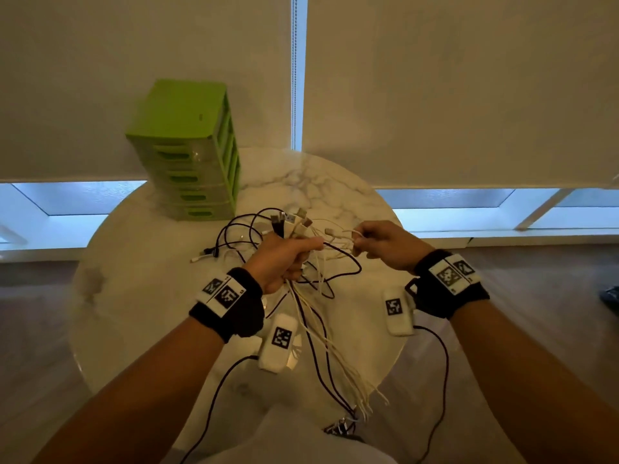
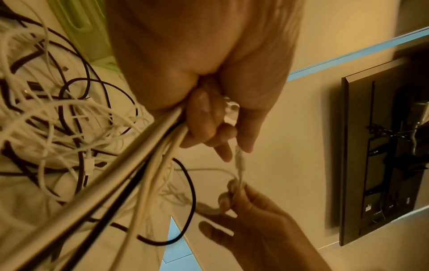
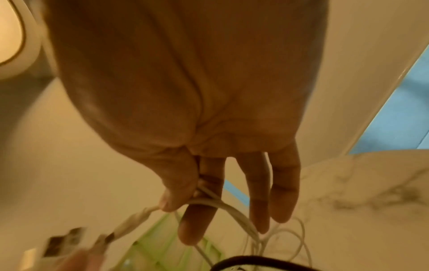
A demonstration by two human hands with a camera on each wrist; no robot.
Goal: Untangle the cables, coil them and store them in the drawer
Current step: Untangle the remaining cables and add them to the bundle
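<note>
My left hand [image 1: 288,256] grips a bundle of white and black cables [image 1: 315,316] above the round marble table [image 1: 134,262]; their plug ends [image 1: 294,219] stick up past my fist. In the left wrist view the fingers [image 2: 204,117] curl round the strands [image 2: 130,165]. My right hand [image 1: 375,244] pinches one white cable [image 1: 348,236] between thumb and forefinger, just right of the left fist. The right wrist view shows that white cable [image 3: 223,205] under my thumb, other fingers hanging straight. Loose loops [image 1: 241,236] lie on the table. The green drawer unit [image 1: 191,152] stands at the back left, drawers closed.
White roller blinds [image 1: 435,88] hang behind the table over a low window strip. Cable ends [image 1: 355,406] dangle past the table's front edge toward my lap. A dark wall-mounted panel [image 2: 380,146] appears in the left wrist view.
</note>
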